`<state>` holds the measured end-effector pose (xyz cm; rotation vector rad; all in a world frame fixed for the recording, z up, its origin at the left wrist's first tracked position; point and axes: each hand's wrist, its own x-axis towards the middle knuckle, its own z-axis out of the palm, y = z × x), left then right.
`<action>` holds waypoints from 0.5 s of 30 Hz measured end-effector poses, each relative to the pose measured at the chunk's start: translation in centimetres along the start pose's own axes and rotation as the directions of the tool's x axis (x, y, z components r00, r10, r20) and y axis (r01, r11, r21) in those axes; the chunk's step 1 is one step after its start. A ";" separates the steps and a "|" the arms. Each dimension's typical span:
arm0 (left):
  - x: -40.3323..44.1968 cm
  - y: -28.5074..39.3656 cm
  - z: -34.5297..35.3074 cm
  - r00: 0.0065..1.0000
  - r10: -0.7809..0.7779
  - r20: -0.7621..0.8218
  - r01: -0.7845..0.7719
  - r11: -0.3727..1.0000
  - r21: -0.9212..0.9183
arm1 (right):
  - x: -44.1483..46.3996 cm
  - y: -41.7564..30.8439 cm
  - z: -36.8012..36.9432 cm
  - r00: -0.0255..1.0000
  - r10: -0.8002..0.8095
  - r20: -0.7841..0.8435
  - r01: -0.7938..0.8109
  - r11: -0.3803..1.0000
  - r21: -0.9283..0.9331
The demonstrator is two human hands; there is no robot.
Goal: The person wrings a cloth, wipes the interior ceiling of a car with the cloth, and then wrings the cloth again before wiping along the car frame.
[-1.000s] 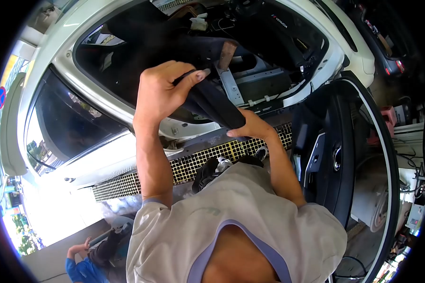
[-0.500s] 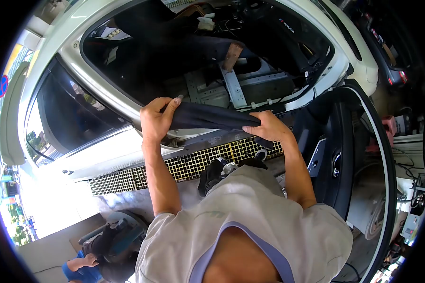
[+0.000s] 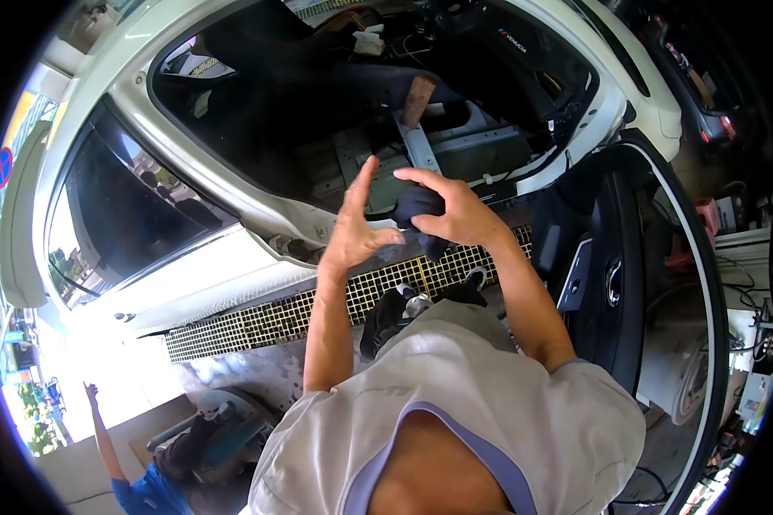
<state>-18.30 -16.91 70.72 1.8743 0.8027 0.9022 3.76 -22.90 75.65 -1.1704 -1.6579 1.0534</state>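
Note:
My right hand (image 3: 465, 215) is closed around a bunched-up piece of black cloth (image 3: 416, 206), gripped between thumb and fingers in front of the car's door opening. Part of the cloth hangs below the hand. Just left of it, my left hand (image 3: 356, 225) is open, thumb and fingers spread apart, with nothing visible in it. Whether its thumb touches the cloth, I cannot tell. Behind both hands lies the car's interior, where a bare metal floor frame (image 3: 421, 150) and a brown block (image 3: 417, 101) show.
A white car (image 3: 232, 184) stands ahead, its front door (image 3: 620, 283) swung out on my right. Yellow-edged floor grating (image 3: 249, 322) runs beneath me along the sill. At lower left sits a person in blue (image 3: 150, 493), one arm raised.
The black cloth, stretched between both hands before, is now bunched in my right hand. My left hand has let go and moved right. The seated person has raised an arm.

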 end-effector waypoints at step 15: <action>1.7 -0.4 8.1 0.962 -0.174 0.209 0.251 0.862 -0.440 | -0.8 -1.7 -3.7 0.963 0.033 -0.266 0.096 0.885 0.456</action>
